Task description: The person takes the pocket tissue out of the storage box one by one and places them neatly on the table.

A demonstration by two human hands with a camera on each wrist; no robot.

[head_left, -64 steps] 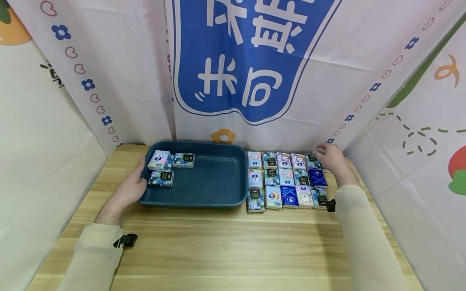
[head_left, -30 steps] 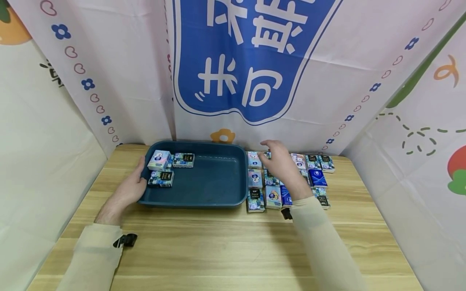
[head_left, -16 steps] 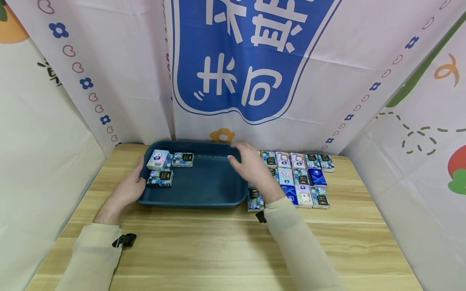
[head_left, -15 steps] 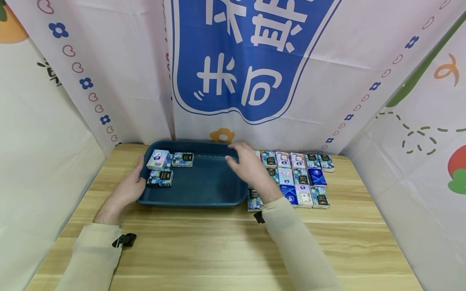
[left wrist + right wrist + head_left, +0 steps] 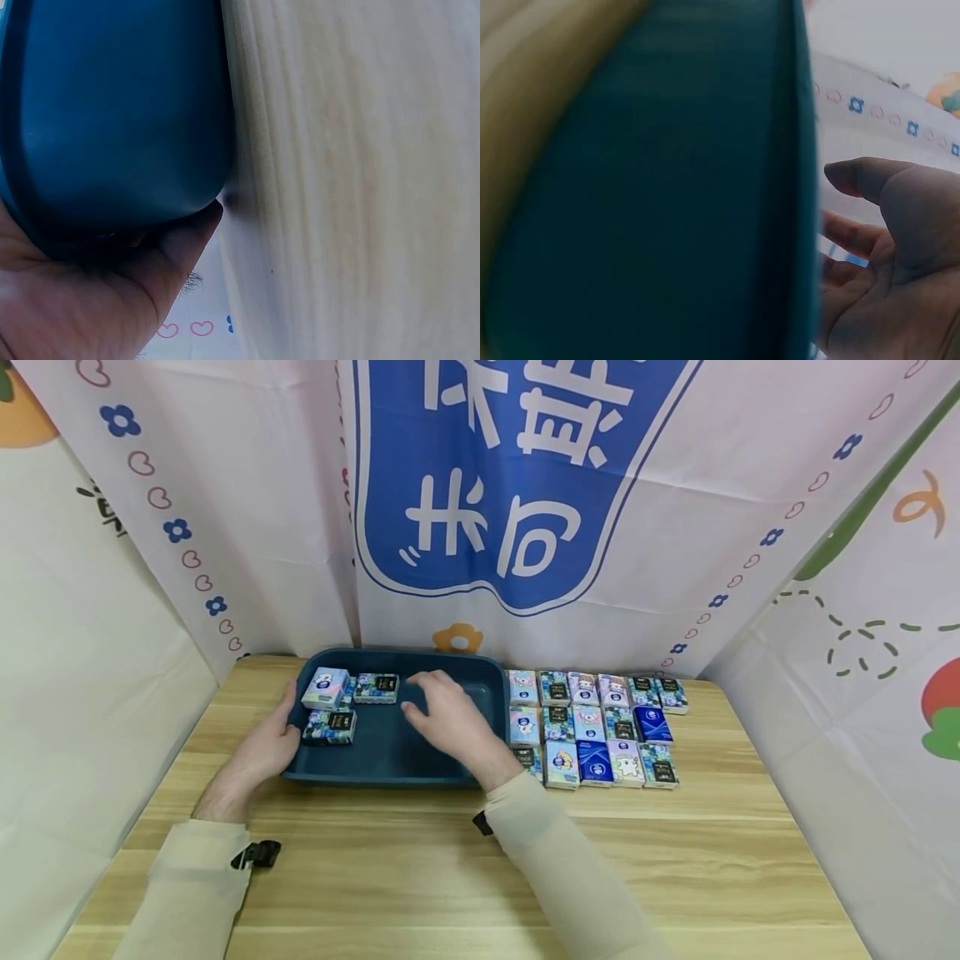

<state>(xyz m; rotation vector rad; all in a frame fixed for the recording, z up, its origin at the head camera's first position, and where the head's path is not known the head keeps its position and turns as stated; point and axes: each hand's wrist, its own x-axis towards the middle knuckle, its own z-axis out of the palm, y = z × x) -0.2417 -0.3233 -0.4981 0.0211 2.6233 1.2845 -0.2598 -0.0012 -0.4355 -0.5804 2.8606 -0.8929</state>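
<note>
My left hand (image 5: 262, 747) rests against the left end of a dark teal tray (image 5: 420, 772), palm and fingers along its outer wall. In the left wrist view, a fingertip lies at the tray's lower edge. My right hand (image 5: 453, 722) hovers over the middle of the tray, thumb and forefinger spread apart with nothing between them. Left of its fingertips in the tray lie a floral tissue pack with a black label (image 5: 377, 688), another floral pack (image 5: 330, 727) and a pale cartoon tissue pack (image 5: 325, 687) on top of a partly hidden pack.
Several tissue packs stand in three rows on the wooden table (image 5: 420, 877), right beside the tray. A dark blue tissue pack (image 5: 653, 724) ends the middle row; a floral pack (image 5: 673, 695) ends the back row. A printed cloth (image 5: 420, 618) hangs behind.
My right hand has let go of a floral pack at the back row's right end and moved left across the rows to above the tray. My left hand stays in place.
</note>
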